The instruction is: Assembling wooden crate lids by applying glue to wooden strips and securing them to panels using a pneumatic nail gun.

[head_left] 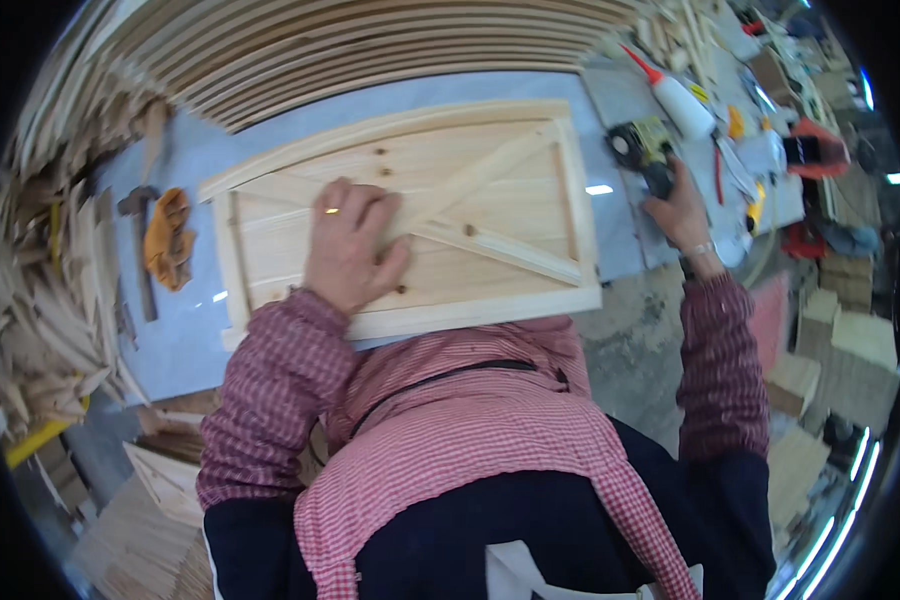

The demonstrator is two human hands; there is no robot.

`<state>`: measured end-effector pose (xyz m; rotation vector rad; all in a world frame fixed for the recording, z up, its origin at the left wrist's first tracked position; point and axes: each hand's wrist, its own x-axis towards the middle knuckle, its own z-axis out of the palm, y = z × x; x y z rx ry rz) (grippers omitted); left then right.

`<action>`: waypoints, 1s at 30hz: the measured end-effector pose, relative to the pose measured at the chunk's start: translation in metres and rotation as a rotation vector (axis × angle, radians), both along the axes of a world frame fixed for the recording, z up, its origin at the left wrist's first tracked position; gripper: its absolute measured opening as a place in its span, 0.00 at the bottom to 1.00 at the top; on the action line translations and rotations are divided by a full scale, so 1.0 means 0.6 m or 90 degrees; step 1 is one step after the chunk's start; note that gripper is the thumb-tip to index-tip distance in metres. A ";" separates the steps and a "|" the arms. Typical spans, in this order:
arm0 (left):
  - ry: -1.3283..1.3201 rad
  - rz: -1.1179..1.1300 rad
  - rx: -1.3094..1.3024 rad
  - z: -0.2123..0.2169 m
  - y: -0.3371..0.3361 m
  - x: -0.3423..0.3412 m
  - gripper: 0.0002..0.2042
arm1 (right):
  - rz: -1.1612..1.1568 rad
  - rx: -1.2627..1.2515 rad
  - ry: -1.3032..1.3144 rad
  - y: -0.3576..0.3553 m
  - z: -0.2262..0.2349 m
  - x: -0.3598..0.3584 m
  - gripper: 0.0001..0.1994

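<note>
A pale wooden panel [490, 170] with a raised frame and crossing diagonal braces lies flat on the blue-grey tabletop in front of me. My left hand [355, 245] rests on it near the middle, fingers bent and thumb apart, hiding part of the braces. A ring shows on one finger. Off the panel's right side, my right hand [682, 210] is closed around the dark grip of a black and olive-green power tool [642, 143]. Its exact kind is hard to make out. Beyond the tool lies a white squeeze bottle with a red nozzle [678, 102].
Long wooden strips [370, 50] are stacked along the table's far side. A hammer [140, 240] and an orange-brown work glove [168, 240] lie at the left, beside piled wood offcuts [45, 320]. Various tools clutter the right end; cut boards [850, 350] stand farther right.
</note>
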<state>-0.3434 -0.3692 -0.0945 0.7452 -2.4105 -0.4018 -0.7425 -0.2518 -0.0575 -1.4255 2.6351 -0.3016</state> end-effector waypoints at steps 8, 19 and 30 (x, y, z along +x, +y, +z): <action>-0.029 0.016 -0.015 0.010 0.003 -0.004 0.18 | -0.049 0.067 -0.301 0.105 0.161 0.071 0.21; -0.051 0.019 0.015 0.007 0.004 -0.001 0.19 | 0.072 0.106 -0.447 0.168 0.147 0.163 0.17; -0.023 0.016 0.005 -0.001 0.000 0.004 0.19 | 0.092 0.040 -0.460 0.104 0.171 0.229 0.18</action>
